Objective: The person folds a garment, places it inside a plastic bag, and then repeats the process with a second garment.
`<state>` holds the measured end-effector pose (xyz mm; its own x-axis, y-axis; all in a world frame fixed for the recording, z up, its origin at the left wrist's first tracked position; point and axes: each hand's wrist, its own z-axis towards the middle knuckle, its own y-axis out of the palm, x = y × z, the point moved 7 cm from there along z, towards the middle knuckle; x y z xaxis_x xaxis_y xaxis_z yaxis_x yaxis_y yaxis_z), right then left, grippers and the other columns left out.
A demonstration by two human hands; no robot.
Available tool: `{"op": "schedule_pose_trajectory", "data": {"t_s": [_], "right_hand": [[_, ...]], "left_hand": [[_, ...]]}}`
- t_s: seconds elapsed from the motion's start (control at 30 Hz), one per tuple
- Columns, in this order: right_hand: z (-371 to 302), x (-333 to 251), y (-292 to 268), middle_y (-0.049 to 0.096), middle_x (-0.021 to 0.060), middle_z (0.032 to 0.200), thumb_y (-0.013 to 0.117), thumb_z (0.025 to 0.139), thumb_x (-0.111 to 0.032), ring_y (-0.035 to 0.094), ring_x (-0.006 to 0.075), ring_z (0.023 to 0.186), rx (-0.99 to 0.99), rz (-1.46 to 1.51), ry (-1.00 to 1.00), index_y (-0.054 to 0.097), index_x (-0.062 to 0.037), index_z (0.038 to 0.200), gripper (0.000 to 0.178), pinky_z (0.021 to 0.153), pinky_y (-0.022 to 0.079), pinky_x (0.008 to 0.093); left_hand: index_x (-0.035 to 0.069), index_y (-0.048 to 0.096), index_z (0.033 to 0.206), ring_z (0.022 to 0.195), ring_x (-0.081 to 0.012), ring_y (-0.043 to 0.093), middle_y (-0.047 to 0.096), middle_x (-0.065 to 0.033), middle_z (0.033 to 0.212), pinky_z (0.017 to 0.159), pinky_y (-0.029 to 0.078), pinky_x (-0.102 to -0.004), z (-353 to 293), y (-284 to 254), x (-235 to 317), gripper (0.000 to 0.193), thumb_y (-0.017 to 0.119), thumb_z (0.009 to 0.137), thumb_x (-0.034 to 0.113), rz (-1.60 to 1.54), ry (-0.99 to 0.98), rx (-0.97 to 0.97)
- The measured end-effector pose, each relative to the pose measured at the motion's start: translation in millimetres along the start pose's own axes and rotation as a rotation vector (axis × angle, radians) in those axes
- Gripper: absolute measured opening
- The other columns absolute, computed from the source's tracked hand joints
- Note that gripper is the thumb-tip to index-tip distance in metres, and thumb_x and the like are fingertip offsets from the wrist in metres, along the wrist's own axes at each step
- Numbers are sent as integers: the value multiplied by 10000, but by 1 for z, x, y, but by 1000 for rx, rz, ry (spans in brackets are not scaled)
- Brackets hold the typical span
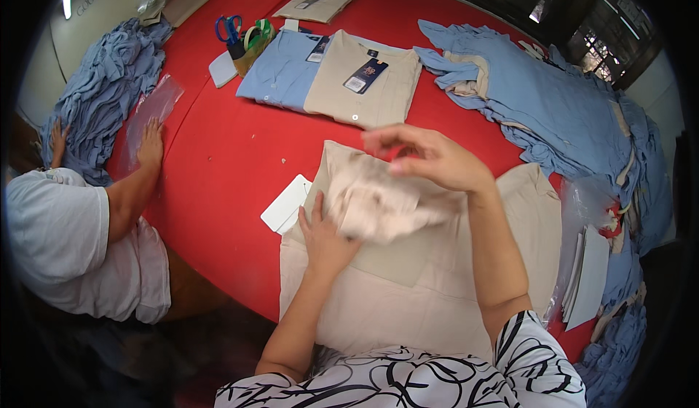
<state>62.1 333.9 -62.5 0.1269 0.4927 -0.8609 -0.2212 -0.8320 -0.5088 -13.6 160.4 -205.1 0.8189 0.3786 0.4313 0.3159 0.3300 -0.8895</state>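
A beige shirt [429, 310] lies spread on the red-covered table in front of me. My left hand [328, 242] rests on its left part, fingers spread flat. Over the shirt's upper part my right hand [437, 159] hangs with thumb and fingers apart and somewhat blurred, nothing seen between them. Beneath it a bunched, motion-blurred fold of beige cloth [382, 200] sits on the shirt. A darker greyish-beige flat panel [386, 262] shows under the fold; I cannot tell whether it is board or cloth. A white tag [285, 205] sticks out at the left edge.
Folded blue [280, 69] and beige shirts [364, 80] with tags lie beyond. A holder [247, 55] carries scissors and tape. Blue garments heap up right [546, 95] and left [109, 80]. White cards [586, 277] lie right. Another person's hand [151, 142] touches clear plastic.
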Motion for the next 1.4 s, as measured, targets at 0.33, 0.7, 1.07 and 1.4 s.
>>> {"op": "schedule_pose_trajectory", "data": {"t_s": [0.33,0.7,1.07,1.4], "right_hand": [[-2,72,145,425,166,1512,499,1002,-260,340,309,1439,146,-445,-92,487,-41,1419,470,1199,215,522],[-295,189,-103,626,102,1217,572,807,27,513,327,1228,754,-932,634,699,-98,1123,362,1052,389,468],[-478,111,-27,633,124,1157,562,798,22,482,353,1237,811,-845,856,703,-60,1002,260,1086,340,461],[-432,193,-35,368,189,1553,555,973,-252,288,323,1469,1019,-883,846,508,-71,1425,489,1193,194,537]], "left_hand": [[61,261,1558,1450,-240,339,230,-108,1637,1190,172,-501,-1,-5,-15,600,395,973,73,-113,78,187],[194,628,1323,1417,-257,389,511,-29,1460,1200,151,-533,-4,9,-15,406,451,964,120,35,148,104],[131,609,1343,1427,-275,380,496,-84,1469,1213,128,-522,-5,8,-19,414,513,941,163,-58,131,75],[118,549,1398,1422,-298,384,441,-119,1518,1186,196,-529,-5,-5,-13,504,565,895,95,-41,214,-14]]}}
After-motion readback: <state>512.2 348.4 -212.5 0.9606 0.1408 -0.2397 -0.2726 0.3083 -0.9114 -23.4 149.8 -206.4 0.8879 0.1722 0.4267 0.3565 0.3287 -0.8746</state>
